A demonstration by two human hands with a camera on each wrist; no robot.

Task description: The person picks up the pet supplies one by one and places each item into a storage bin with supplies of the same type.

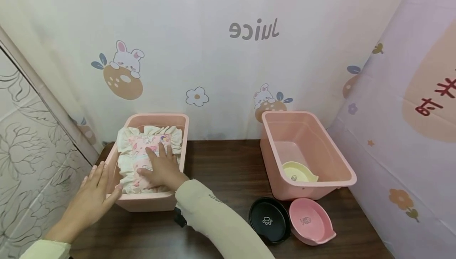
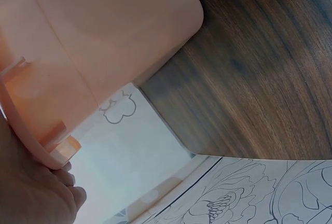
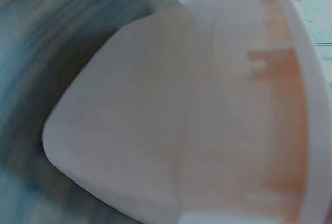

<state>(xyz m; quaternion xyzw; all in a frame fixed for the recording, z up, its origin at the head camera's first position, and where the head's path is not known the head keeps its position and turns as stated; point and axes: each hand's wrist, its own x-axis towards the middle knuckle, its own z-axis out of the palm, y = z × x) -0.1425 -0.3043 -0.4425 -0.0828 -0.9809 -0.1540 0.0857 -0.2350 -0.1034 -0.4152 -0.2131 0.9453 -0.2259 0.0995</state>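
Head view; clock read per bin, 12 farthest. Left hand [image 1: 87,201]: fingers straight, thumb splayed, by the left bin [image 1: 147,204] at its 8 o'clock; left-wrist view sets it at the rim, pressure unclear. Frilled cushion [image 1: 140,155] lies inside that bin. Right hand [image 1: 163,170], arm from 4 o'clock: fingers spread on the cushion, nothing seen pinched. Step in hand, as judged: pressing or settling the cushion. Next move likely calls for an even push to bring the frill below the rim, left hand steadying. Black bowl [image 1: 270,220] stands on the table [image 1: 222,158] at 7 o'clock of the right bin [image 1: 272,164]; yellow bowl [image 1: 298,170] inside that bin, near 6; pink bowl [image 1: 310,221] outside at 6, beside the black one.
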